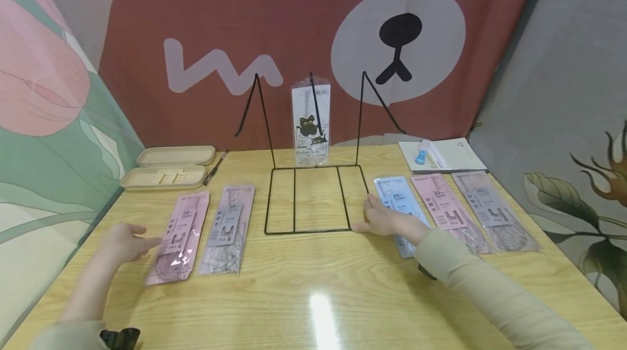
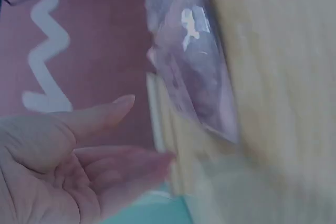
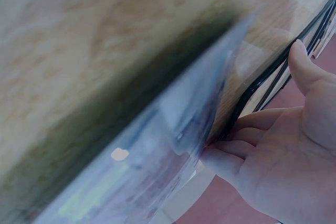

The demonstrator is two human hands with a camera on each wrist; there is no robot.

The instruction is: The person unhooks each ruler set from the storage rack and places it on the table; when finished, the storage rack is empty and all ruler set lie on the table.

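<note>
A black wire rack [image 1: 319, 231] with tall bent prongs rests on the table. My right hand [image 1: 392, 219] grips its front right corner, thumb at the front bar and fingers at the side bar; the right wrist view shows this hand [image 3: 278, 145] against the black wire [image 3: 254, 85]. Under that forearm lies a blue ruler-set packet [image 1: 399, 195], partly covered. My left hand [image 1: 120, 244] hovers with loose fingers beside a pink ruler-set packet [image 1: 188, 216], holding nothing; the left wrist view shows its palm [image 2: 63, 177]. A grey packet [image 1: 230, 225] lies right of the pink one.
A white ruler-set packet [image 1: 311, 121] stands upright behind the rack. Another pink packet [image 1: 443, 203] and grey packet [image 1: 490, 203] lie at right. Behind them a booklet [image 1: 460, 154] carries a small blue-capped item [image 1: 421, 157]. An open beige case [image 1: 164, 177] and pen [image 1: 215, 167] lie back left.
</note>
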